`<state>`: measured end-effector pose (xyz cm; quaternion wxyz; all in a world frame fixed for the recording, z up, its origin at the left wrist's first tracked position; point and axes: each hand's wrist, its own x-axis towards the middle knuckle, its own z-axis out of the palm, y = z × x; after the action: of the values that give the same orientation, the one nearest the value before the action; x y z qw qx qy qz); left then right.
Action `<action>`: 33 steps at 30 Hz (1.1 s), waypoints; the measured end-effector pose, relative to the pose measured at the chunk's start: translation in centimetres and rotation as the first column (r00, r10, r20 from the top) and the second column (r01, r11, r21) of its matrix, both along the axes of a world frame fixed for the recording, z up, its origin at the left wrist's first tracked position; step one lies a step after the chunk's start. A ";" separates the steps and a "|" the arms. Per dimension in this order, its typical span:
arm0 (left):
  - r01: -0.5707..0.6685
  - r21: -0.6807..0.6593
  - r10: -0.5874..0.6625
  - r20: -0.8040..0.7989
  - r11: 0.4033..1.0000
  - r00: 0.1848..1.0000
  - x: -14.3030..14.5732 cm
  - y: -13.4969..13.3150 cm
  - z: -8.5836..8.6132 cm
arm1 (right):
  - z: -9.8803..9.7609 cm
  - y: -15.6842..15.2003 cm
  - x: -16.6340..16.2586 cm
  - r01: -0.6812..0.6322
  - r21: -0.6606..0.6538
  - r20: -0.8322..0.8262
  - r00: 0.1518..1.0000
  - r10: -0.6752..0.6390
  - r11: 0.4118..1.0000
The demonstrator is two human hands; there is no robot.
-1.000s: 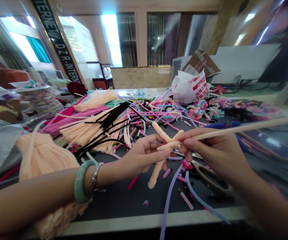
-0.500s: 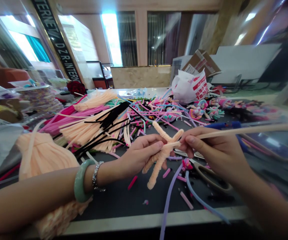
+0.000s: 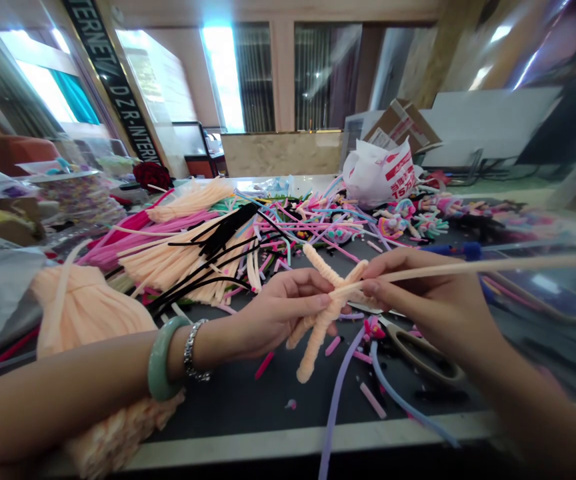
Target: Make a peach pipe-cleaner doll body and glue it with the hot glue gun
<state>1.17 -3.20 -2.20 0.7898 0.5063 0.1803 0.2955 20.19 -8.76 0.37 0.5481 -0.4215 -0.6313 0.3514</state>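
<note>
Left of the tan-handled metal scissors (image 3: 393, 330), the left hand (image 3: 283, 310) pinches a peach, fuzzy, coiled pipe-cleaner figure (image 3: 322, 325) between thumb and fingers, seemingly steadying it; above the scissors, the right hand (image 3: 421, 288), nearly closed, grips a straight peach fuzzy strand (image 3: 473, 268), apparently for tension.

I make out a fuzzy peach figure (image 3: 335, 307) raised in the middle of the scene, slightly tilted. Two ribbed limbs slant toward the near left, one coiled limb points far left, and a shorter one far right. A smooth peach strand (image 3: 498, 267) crosses its middle, stretching out to the right.
</note>
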 end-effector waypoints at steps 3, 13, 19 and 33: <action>0.063 -0.054 -0.060 0.042 0.997 0.997 -0.1 -0.1 0.2 | 0.0 0.2 0.2 -0.042 -0.030 -0.077 0.996 0.040 0.999; 0.265 -0.084 -0.254 0.119 0.961 0.960 -0.7 0.4 0.0 | -0.6 0.6 0.7 -0.160 -0.082 -0.198 0.970 0.141 0.984; 0.351 -0.075 -0.341 0.122 0.933 0.932 -0.7 0.3 0.2 | -0.4 -0.1 0.0 -0.316 -0.232 -0.341 0.912 0.227 0.920; 0.369 -0.064 -0.347 0.221 0.927 0.911 -0.8 0.8 0.4 | -2.2 -0.8 -3.5 -0.261 -0.147 -0.547 0.825 0.141 0.954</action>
<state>0.38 -2.41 -1.76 0.8703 0.4555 0.0168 0.1865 16.69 -9.52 -1.82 0.6117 -0.2954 -0.4544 0.5762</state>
